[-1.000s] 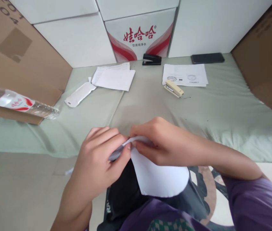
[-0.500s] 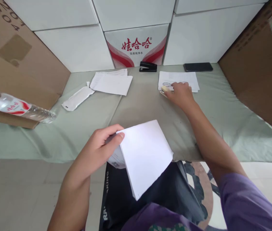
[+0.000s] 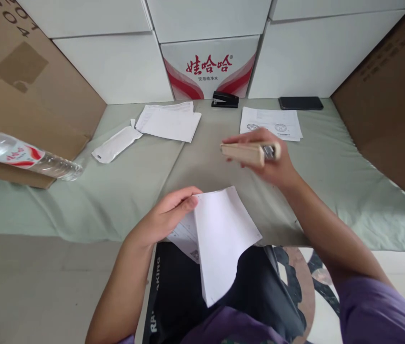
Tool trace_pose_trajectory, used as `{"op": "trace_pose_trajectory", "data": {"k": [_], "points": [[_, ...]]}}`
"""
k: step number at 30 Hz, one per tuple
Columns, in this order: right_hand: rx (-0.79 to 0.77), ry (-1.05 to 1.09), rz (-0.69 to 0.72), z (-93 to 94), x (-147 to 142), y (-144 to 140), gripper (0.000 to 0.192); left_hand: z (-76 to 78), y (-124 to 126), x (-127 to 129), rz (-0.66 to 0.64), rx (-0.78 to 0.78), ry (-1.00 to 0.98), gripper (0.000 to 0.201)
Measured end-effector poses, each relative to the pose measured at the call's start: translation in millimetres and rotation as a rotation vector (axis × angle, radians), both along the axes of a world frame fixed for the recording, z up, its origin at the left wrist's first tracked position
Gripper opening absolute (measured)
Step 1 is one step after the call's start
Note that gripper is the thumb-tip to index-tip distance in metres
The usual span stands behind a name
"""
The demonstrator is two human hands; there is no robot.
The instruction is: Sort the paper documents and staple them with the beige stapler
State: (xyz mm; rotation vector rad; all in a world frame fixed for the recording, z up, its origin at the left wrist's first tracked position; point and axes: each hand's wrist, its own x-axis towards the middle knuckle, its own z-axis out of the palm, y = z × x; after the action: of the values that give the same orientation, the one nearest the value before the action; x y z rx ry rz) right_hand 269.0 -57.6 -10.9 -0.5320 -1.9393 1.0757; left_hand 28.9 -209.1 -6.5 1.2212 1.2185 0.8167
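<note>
My left hand (image 3: pixel 168 215) pinches the top left corner of a small stack of white paper sheets (image 3: pixel 222 239), held over the near edge of the green-covered table (image 3: pixel 331 167) and above my lap. My right hand (image 3: pixel 272 165) holds a beige stapler (image 3: pixel 247 153) in the air above the table, a little beyond and to the right of the sheets. The stapler lies level, its metal end pointing right.
At the back lie a black stapler (image 3: pixel 225 99), a dark phone (image 3: pixel 301 103), stamped papers (image 3: pixel 271 123) and another paper pile (image 3: pixel 168 122). A white packet (image 3: pixel 116 143) and a water bottle (image 3: pixel 23 155) are at left. Cardboard and white boxes wall the table.
My right hand left the sheets, reached to the beige stapler by the stamped papers, lifted it and brought it back toward me. My left hand kept the sheets and raised them slightly.
</note>
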Motion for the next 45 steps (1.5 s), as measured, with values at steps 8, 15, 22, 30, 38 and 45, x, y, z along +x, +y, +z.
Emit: {"op": "trace_pose_trajectory", "data": {"k": [8,15,22,30,38,45], "points": [[0.367,0.209,0.431,-8.2,-5.8,-53.4,0.024,-8.0,7.2,3.0,-0.055,0.093,0.029,0.049],[0.423,0.122,0.568,-12.5,-4.8,-59.7,0.038,-9.5,4.5,1.9,-0.08,0.067,0.047,0.054],[0.501,0.075,0.48,-17.6,-4.1,-68.4,0.035,-9.7,2.2,1.6,-0.084,0.127,0.079,0.057],[0.635,0.035,0.521,-25.7,-1.2,-67.4,0.027,1.5,-0.8,6.9,-0.13,0.202,0.138,0.054],[0.811,0.025,0.541,-19.0,-6.1,-64.2,0.021,2.0,-2.6,6.5,-0.139,0.222,0.181,0.057],[0.879,-0.038,0.539,-15.4,-4.5,-67.5,0.012,6.1,-3.0,8.5,-0.196,0.252,0.223,0.054]]}}
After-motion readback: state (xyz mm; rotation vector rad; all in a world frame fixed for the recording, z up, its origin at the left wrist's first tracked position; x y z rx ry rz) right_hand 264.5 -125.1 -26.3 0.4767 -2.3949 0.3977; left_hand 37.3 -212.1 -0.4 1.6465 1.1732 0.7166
